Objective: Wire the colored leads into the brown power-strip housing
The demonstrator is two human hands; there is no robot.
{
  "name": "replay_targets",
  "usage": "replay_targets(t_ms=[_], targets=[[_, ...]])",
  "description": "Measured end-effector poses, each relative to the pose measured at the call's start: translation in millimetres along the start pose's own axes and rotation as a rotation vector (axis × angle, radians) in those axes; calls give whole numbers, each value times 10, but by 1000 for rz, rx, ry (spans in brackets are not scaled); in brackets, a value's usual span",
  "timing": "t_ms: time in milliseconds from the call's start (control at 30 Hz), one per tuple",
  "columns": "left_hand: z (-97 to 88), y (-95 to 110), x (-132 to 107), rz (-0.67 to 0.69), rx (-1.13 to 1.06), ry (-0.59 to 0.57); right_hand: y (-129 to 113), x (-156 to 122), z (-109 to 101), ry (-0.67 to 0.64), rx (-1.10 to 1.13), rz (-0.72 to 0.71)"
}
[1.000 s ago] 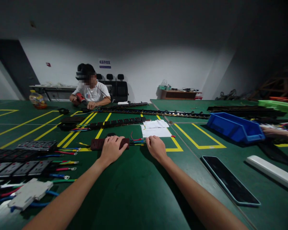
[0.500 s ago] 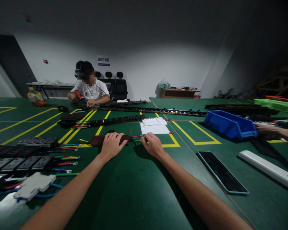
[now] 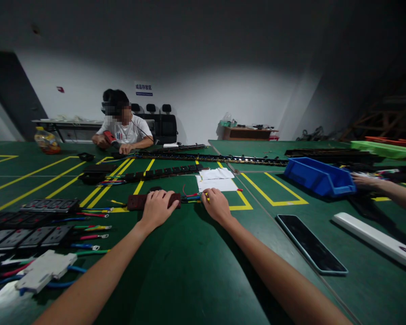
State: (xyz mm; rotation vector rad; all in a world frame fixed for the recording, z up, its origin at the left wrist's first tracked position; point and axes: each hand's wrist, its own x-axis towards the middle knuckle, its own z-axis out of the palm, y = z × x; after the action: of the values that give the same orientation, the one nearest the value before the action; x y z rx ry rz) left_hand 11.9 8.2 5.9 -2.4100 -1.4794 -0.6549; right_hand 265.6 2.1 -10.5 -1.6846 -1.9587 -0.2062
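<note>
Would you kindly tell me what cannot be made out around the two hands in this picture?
Head view: the left hand covers the right end of the dark socket strip, so its grip is hidden.
Head view: the back of the right hand hides whether its fingers pinch the coloured wires.
Head view: the wall sign is too small to read.
</note>
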Motion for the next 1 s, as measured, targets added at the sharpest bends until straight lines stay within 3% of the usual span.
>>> replay_targets(t_ms=[333, 533, 767, 1000], targets=[[-73, 18, 9, -8, 40, -43, -39, 11, -78, 18, -93, 155], [-64, -7, 8, -6, 21, -36, -16, 20, -22, -60, -16, -21], [-64, -9, 1, -12, -11, -19, -29, -12, -44, -51, 91, -184], [-86, 30, -3, -1, 29, -26, -41, -27, -55, -27, 27, -224]])
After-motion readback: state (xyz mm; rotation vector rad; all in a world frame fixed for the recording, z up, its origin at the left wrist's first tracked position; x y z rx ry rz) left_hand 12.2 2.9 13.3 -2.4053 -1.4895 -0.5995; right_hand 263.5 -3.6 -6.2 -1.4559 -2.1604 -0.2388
